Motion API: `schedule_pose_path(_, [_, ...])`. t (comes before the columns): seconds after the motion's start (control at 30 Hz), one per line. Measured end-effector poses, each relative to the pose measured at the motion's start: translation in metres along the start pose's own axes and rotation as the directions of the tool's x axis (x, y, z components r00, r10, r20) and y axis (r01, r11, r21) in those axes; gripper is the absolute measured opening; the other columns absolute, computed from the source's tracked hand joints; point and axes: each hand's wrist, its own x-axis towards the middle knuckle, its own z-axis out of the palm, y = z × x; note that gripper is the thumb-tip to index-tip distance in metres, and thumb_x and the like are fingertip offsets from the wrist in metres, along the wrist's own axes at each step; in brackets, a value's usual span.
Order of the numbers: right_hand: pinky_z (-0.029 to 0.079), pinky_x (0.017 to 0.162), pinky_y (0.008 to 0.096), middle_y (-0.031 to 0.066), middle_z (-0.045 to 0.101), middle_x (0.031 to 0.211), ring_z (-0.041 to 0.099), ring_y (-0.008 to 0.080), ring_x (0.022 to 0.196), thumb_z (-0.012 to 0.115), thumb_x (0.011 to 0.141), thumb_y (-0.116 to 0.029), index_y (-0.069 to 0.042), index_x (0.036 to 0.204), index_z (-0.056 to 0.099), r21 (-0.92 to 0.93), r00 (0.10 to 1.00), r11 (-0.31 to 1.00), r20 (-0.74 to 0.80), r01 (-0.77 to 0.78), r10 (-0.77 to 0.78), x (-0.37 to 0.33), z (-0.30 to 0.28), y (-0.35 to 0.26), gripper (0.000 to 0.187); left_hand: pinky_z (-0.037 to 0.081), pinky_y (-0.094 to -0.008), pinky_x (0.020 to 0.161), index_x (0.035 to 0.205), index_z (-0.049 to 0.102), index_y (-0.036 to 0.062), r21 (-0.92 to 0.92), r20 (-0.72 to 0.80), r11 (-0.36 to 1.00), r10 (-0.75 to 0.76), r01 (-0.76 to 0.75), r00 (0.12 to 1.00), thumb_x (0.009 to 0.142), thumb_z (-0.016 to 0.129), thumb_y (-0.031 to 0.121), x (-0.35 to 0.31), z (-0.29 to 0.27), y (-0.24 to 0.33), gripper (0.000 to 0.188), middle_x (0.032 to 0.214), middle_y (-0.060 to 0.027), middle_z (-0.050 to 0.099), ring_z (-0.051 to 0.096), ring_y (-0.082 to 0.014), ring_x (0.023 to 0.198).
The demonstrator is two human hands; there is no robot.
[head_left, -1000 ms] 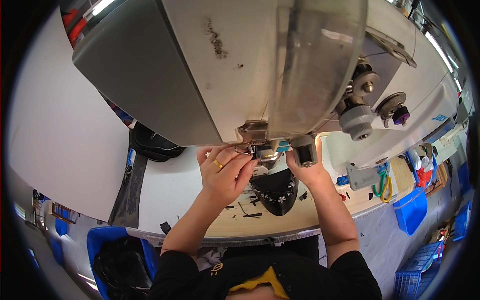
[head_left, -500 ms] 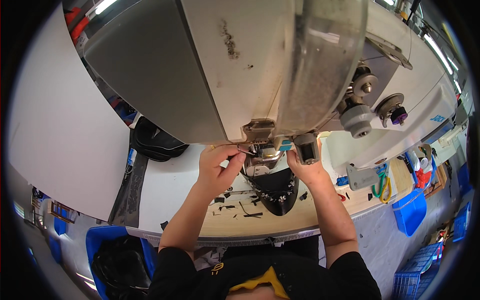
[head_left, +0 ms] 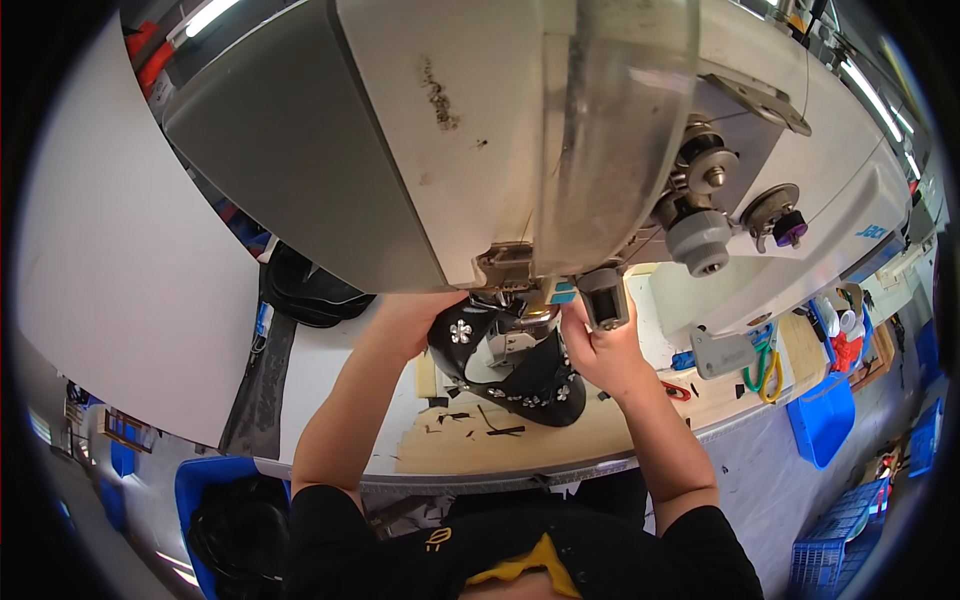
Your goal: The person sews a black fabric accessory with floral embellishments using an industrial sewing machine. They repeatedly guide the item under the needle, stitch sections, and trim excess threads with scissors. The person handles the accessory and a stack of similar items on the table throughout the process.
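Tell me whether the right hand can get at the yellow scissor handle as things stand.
Probably yes: nothing visible covers the yellow scissor handle, off to the right. The right hand would first have to leave the black shoe and go around the grey metal plate in between.

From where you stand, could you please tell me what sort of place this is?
Probably a shoe workshop: a sewing machine, a black shoe upper with flower ornaments, and dark scraps on the table.

I see the sewing machine (head_left: 465, 150) cut off at the upper edge. Near the frame's middle, the left hand (head_left: 418, 320) and the right hand (head_left: 606, 352) have most fingertips hidden from me.
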Motion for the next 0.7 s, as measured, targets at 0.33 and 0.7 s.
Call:
schedule_pose_path(0.33, [0.041,0.080,0.0434,0.0100,0.066,0.107,0.057,0.0351,0.100,0.067,0.074,-0.004,-0.009,0.106,0.070,-0.076,0.998,0.997,-0.059,0.022,-0.027,-0.013,0.019,-0.035,0.033,0.051,-0.0242,0.078,0.096,0.055,0.0036,-0.187,-0.202,0.947,0.222,-0.260,0.954,0.088,0.070,0.004,-0.049,0.022,-0.021,0.017,0.092,-0.0056,0.066,0.062,-0.0099,0.085])
schedule_pose_path(0.7, [0.043,0.084,0.0393,0.0135,0.064,0.107,0.056,0.0311,0.091,0.067,0.070,0.000,-0.002,0.105,0.067,-0.197,0.987,0.971,-0.067,0.134,-0.149,-0.010,0.020,-0.042,0.034,0.053,-0.0311,0.082,0.113,0.061,0.0028,-0.189,0.024,0.971,0.154,-0.147,0.988,0.091,0.063,0.011,0.038,0.015,0.008,0.024,0.106,-0.0065,0.065,0.062,-0.0164,0.098])
